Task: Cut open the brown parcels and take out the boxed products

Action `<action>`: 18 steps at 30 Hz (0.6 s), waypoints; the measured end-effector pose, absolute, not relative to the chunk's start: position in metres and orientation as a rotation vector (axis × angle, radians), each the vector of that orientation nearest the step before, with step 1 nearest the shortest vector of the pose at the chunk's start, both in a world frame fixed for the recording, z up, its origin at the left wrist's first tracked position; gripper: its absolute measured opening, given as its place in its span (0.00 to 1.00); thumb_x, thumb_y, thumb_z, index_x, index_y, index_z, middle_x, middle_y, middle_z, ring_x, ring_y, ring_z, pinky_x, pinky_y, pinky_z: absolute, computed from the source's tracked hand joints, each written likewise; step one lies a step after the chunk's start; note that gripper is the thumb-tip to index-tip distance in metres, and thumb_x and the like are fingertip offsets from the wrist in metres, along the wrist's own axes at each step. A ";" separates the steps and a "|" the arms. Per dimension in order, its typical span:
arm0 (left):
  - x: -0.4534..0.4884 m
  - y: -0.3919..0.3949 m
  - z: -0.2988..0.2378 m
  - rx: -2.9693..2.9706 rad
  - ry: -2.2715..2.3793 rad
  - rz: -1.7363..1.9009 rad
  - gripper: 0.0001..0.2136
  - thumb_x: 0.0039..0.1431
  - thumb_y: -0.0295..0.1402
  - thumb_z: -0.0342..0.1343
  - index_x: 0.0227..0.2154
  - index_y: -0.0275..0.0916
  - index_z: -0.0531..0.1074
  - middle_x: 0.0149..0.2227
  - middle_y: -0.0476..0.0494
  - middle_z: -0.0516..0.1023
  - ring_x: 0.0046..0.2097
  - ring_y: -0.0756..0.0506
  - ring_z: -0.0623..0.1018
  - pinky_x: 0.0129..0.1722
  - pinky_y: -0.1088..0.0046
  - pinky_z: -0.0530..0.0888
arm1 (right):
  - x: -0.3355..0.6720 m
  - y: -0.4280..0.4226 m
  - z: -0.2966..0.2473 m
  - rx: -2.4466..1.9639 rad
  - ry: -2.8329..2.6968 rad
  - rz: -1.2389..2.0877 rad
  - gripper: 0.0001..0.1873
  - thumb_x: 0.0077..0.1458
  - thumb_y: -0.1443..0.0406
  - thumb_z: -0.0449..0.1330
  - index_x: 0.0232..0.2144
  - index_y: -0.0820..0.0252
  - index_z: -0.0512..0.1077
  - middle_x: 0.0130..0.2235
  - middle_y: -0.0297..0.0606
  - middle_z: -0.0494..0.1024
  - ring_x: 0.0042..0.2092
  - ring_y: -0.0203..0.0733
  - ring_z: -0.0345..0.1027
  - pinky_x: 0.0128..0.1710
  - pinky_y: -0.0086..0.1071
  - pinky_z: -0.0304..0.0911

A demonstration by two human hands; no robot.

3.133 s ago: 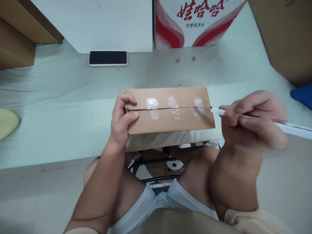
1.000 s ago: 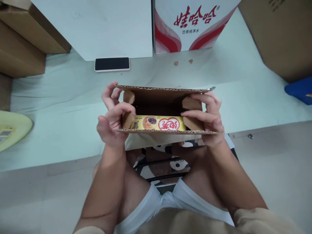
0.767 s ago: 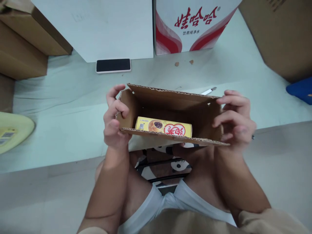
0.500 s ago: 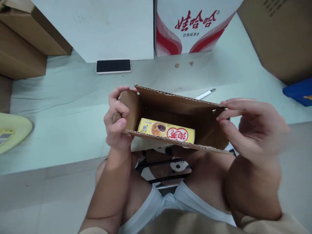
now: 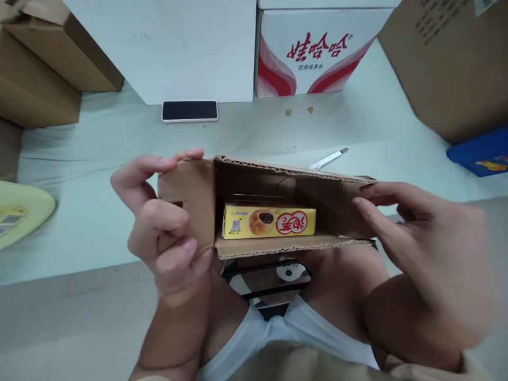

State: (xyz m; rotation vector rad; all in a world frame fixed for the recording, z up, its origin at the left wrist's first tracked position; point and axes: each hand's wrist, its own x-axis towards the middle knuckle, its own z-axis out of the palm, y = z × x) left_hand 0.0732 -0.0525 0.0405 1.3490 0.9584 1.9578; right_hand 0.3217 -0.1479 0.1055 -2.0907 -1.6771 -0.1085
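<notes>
A brown cardboard box point(image 5: 257, 172) with its top open is held above my lap, at the table's near edge. Inside it lies a yellow snack box point(image 5: 270, 222) with red lettering and a picture of a filled pastry. My left hand point(image 5: 162, 227) has its fingers closed around the end flap point(image 5: 194, 203), which is folded outward. At the other end, my right hand point(image 5: 413, 227) pinches the end wall of the cardboard box between thumb and fingers. The tips of some right fingers are hidden behind the cardboard.
A phone point(image 5: 190, 111) lies against a large white box point(image 5: 166, 47). Right of it stands a white-and-red carton point(image 5: 317, 63). A white utility knife point(image 5: 328, 159) and small cardboard scraps point(image 5: 288, 112) rest on the table. Brown cartons point(image 5: 436, 74), a blue package point(image 5: 480, 153) and a yellow container point(image 5: 24, 211) stand at the sides.
My left hand has moved left, and the left end flap is now folded outward. The cardboard box has tilted, so its inside shows more. My right hand has shifted slightly downward.
</notes>
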 end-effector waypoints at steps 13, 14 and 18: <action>0.079 -0.066 0.034 1.336 0.784 2.017 0.21 0.41 0.48 0.65 0.17 0.39 0.63 0.39 0.48 0.61 0.59 0.28 0.72 0.55 0.43 0.75 | 0.320 -0.172 0.113 -1.914 -2.260 0.296 0.19 0.66 0.49 0.52 0.50 0.51 0.70 0.46 0.38 0.83 0.38 0.48 0.80 0.29 0.37 0.71; 0.078 -0.069 0.030 1.277 0.861 2.016 0.19 0.40 0.49 0.65 0.19 0.40 0.66 0.38 0.47 0.60 0.59 0.27 0.71 0.53 0.43 0.76 | 0.322 -0.173 0.109 -1.890 -2.311 0.347 0.20 0.65 0.49 0.54 0.52 0.51 0.69 0.47 0.39 0.83 0.38 0.49 0.80 0.28 0.38 0.71; 0.072 -0.080 0.015 1.008 1.034 2.073 0.10 0.44 0.42 0.61 0.28 0.45 0.70 0.38 0.48 0.63 0.60 0.28 0.72 0.49 0.43 0.78 | 0.323 -0.165 0.089 -1.938 -2.372 0.311 0.24 0.61 0.52 0.59 0.55 0.56 0.70 0.50 0.46 0.82 0.41 0.55 0.80 0.31 0.43 0.74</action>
